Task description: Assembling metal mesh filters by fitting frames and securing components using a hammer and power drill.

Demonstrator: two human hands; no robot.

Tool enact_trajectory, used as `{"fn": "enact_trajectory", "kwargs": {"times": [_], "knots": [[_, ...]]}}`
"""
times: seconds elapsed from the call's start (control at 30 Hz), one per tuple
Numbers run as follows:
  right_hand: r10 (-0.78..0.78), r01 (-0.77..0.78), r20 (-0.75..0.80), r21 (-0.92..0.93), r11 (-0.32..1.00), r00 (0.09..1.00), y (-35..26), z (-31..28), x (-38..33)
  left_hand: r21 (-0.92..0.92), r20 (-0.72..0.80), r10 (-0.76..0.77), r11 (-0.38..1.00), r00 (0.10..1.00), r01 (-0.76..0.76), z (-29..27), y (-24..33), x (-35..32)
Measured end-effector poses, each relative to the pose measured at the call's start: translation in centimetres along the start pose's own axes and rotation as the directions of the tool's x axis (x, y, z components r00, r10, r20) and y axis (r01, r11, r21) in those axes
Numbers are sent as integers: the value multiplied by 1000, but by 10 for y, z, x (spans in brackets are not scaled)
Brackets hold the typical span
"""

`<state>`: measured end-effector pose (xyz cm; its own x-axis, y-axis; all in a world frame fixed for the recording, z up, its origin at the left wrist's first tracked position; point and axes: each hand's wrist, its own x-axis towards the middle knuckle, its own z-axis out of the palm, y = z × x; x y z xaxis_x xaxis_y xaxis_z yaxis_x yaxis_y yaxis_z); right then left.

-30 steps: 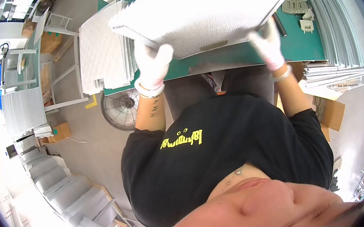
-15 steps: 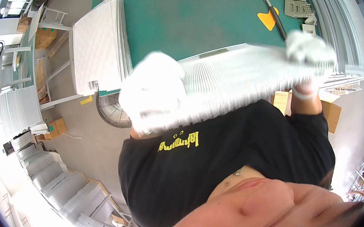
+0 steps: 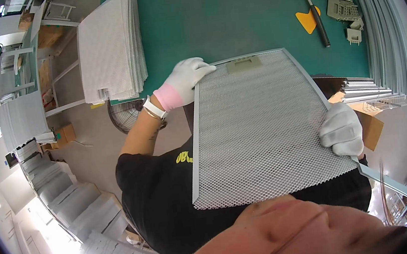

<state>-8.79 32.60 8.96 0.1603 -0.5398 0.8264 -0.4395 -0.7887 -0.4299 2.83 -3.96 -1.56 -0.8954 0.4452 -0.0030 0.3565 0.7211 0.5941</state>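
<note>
While held flat between both gloved hands above the near edge of the green work table (image 3: 231, 18), mesh filter panel (image 3: 264, 130) looks mid-handling: framed on three sides in grey metal, lower edge of the mesh apparently bare, so framing judged partly done with that last side left. Left hand (image 3: 183, 81) closed over the far left corner, fingers on top of the frame; right hand (image 3: 342, 129) clamped on the right frame rail, lower down. Panel off the table, close to the chest, small handle plate at its far edge.

Around: stack of bare mesh sheets (image 3: 111, 47) at the table's left end, well apart from the panel; hammer (image 3: 313, 6) and a yellow-orange wedge-shaped piece (image 3: 308, 20) lying on the mat beyond the panel; small grey plastic parts (image 3: 343, 8) near them; long metal frame strips (image 3: 386, 31) piled along the right side. Loose grey strip (image 3: 388, 183) jutting out under the right hand. Table centre free of things directly ahead; nothing seen blocking a set-down there.
</note>
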Motion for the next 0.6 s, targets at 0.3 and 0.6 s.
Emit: {"fn": "enact_trajectory", "kwargs": {"times": [0.3, 0.6], "knots": [[-17, 6, -157, -72, 997, 987, -1, 8, -4, -295, 8, 105, 951, 994, -98, -51, 22, 18], [-46, -17, -330, -184, 983, 943, -1, 25, -13, -226, 310, 150, 971, 939, -80, -2, 6, 73]]}}
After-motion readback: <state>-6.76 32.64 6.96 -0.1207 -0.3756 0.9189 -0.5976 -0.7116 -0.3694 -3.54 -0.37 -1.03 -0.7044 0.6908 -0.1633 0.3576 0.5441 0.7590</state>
